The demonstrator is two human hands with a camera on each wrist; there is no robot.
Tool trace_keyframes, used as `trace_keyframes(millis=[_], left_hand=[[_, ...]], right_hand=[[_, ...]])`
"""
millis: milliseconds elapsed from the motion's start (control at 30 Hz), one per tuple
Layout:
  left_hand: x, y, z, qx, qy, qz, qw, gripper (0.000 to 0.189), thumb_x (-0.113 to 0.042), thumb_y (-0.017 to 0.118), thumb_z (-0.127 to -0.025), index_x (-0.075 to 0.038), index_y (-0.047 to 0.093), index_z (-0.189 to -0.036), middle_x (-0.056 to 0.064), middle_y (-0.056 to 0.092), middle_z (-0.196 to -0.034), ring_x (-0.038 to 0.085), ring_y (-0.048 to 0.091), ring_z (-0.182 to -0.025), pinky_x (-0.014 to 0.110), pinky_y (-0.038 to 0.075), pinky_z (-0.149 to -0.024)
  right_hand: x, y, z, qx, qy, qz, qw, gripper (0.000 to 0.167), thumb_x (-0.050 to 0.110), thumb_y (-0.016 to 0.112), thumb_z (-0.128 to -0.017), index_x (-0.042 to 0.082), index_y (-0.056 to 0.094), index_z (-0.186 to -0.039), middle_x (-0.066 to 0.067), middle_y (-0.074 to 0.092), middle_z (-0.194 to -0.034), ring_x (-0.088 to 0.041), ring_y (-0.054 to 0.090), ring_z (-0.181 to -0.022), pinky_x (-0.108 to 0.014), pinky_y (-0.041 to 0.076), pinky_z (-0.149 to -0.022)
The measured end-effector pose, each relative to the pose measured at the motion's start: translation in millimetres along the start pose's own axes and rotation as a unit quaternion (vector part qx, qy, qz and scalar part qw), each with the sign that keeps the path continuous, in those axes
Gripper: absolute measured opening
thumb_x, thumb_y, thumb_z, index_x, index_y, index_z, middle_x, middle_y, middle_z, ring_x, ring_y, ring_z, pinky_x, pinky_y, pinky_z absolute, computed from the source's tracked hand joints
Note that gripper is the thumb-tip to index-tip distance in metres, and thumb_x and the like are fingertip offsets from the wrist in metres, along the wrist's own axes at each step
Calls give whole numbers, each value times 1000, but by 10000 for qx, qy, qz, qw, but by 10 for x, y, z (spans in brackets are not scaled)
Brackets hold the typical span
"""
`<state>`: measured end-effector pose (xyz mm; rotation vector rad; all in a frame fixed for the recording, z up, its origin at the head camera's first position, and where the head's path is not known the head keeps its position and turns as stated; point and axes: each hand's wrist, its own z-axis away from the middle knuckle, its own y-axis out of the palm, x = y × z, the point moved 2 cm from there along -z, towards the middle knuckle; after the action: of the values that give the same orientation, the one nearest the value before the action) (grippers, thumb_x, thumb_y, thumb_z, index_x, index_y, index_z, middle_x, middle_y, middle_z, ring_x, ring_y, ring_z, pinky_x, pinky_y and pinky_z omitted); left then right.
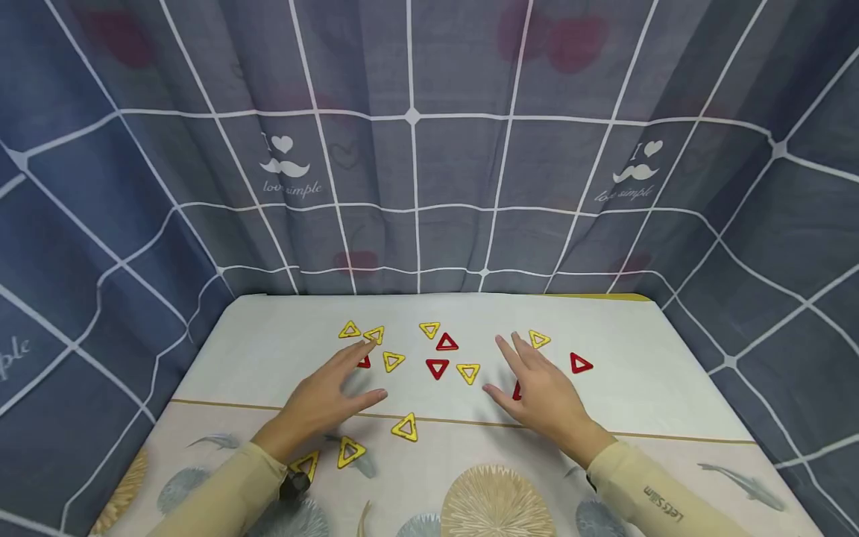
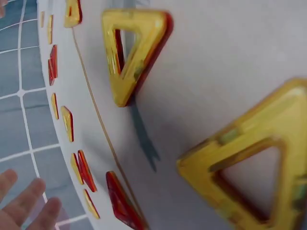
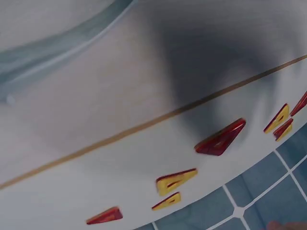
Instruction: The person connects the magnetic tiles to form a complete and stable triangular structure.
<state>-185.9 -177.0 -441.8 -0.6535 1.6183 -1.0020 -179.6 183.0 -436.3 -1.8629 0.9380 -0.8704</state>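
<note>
Both my hands hold nothing. My left hand (image 1: 325, 399) and my right hand (image 1: 550, 391) are spread over the table, with the fingers mostly straight and each thumb sticking out to the side.

The triangles look like hard, shiny plastic with a big hole in the middle. I think they are light and stiff, so they won't bend when I squeeze. The shiny tops may be a bit slippery, and I guess they could crack if they get a hard knock. They lie flat, so a good hold would be finger and thumb on two outside edges, or a fingertip in the hole and my thumb outside. From up close, the yellow triangle near my wrist (image 2: 151, 48) has red along its side, and it looks thick enough to pinch.

One back yellow triangle (image 1: 371, 331) is right by my left fingertips, but I can't tell if they touch. A red triangle (image 1: 365, 363) is partly hidden under those same fingers. Another one, the half-hidden red triangle (image 1: 517, 391), peeks out between my right thumb and fingers. The far red triangle (image 1: 573, 363) lies to the right of that hand. The front yellow triangle (image 1: 404, 435) sits between my hands, nearer the left, on the patterned part of the tablecloth (image 1: 429, 477)
</note>
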Motion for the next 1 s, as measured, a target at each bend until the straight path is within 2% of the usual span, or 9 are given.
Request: trace_keyframes(millis=[100, 233, 467, 567, 700, 800, 900, 1000], left_hand=[[33, 16, 60, 170, -283, 646, 9974, 91, -76, 65, -80, -39, 32, -157, -2, 36, -158, 28, 38, -142, 61, 35, -107], [43, 61, 117, 282, -401, 1373, 9893, 89, -69, 72, -80, -45, 30, -156, 0, 43, -153, 28, 44, -137, 56, 40, -104], [-43, 201, 191, 305, -396, 1926, 9800, 88, -51, 85, -77, -43, 38, -152, 3, 46, -151, 25, 53, -129, 50, 45, -102], [-113, 300, 213, 302, -539, 2165, 9743, 91, -47, 88, -75, -43, 40, -151, 4, 47, -150, 27, 55, -128, 48, 47, -100], [-207, 430, 236, 298, -613, 2351, 9696, 92, -44, 90, -73, -40, 42, -151, 7, 48, -147, 30, 56, -126, 48, 48, -98], [-264, 502, 236, 234, -506, 2498, 9667, 92, -41, 91, -73, -35, 44, -151, 10, 50, -145, 31, 55, -126, 47, 48, -99], [-293, 566, 235, 114, -400, 2503, 9673, 91, -39, 91, -73, -27, 46, -151, 12, 51, -143, 30, 55, -126, 46, 47, -100], [-308, 629, 233, 27, -449, 2426, 9691, 91, -39, 92, -72, -21, 48, -150, 11, 54, -140, 29, 57, -124, 46, 47, -99]], right_hand=[[55, 52, 16, 71, 173, -341, 9992, 83, 53, 72, -88, 15, 41, -155, -17, 47, -150, -34, 52, -131, -53, 48, -96], [125, 130, 34, 152, 375, -761, 9963, 83, 54, 73, -87, 15, 42, -154, -13, 48, -150, -32, 53, -130, -52, 48, -96], [277, 257, 64, 390, 659, -1449, 9865, 88, 54, 77, -84, 16, 42, -154, -7, 48, -151, -26, 49, -135, -46, 41, -106], [338, 298, 82, 587, 1009, -1879, 9752, 91, 55, 80, -81, 19, 41, -155, -3, 48, -151, -24, 50, -133, -45, 41, -106], [402, 368, 107, 747, 1429, -2443, 9562, 93, 56, 83, -77, 21, 42, -154, -9, 53, -146, -28, 61, -120, -46, 48, -99], [439, 411, 122, 771, 1553, -2789, 9445, 94, 53, 86, -75, 19, 43, -153, -14, 54, -143, -31, 65, -111, -47, 51, -93], [474, 434, 129, 825, 1553, -2994, 9378, 96, 50, 88, -74, 19, 43, -153, -15, 54, -143, -31, 65, -112, -47, 53, -91], [488, 444, 131, 893, 1523, -3223, 9300, 97, 48, 89, -73, 17, 43, -152, -14, 55, -142, -31, 65, -112, -47, 53, -89]])
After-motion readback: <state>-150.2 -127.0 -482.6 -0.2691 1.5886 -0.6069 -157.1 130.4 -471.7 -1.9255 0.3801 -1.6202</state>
